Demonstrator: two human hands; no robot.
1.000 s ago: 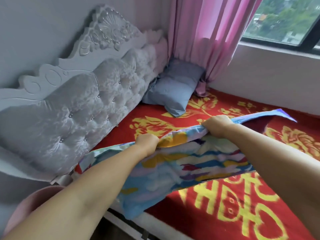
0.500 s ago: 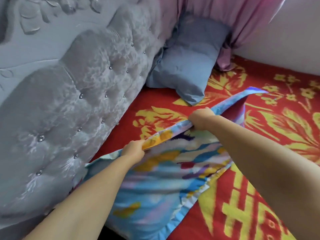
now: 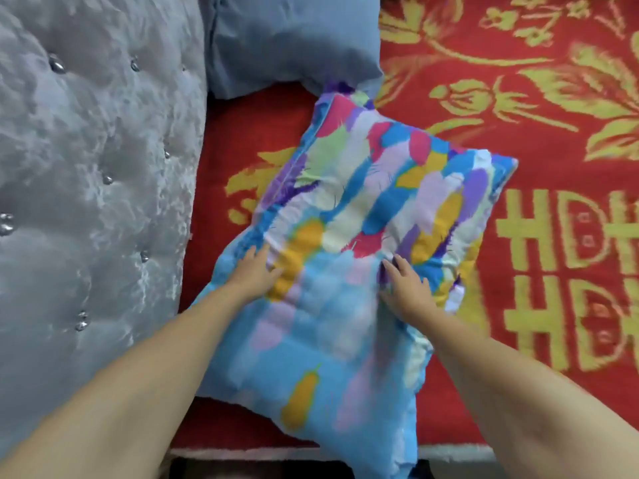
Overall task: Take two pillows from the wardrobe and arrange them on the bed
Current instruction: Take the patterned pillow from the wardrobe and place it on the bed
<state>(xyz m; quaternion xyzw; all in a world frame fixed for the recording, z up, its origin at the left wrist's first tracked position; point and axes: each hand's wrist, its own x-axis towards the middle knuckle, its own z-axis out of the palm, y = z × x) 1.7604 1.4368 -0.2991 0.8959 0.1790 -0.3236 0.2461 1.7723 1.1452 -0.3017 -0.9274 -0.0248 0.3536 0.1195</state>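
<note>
The colourful pillow (image 3: 363, 243) lies flat on the bed (image 3: 518, 108), its far corner touching the blue pillow (image 3: 290, 39) beside the headboard (image 3: 86, 167); the left hand (image 3: 254, 271) and right hand (image 3: 406, 288) rest on it, fingers spread, gripping nothing; smooth outward with even pressure and square it beside the blue pillow; no brand or label shows; the bedcover bears yellow character-like motifs, partly cut off.

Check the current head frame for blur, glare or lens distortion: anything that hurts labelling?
Head view: soft, even light, no hard shadows; mild sheen only on the tufted headboard. The near part of the colourful pillow is smeared and soft, while its far end is sharper. Left hand and right hand edges are readable. The wide-angle lens stretches the forearms at the bottom corners.
</note>
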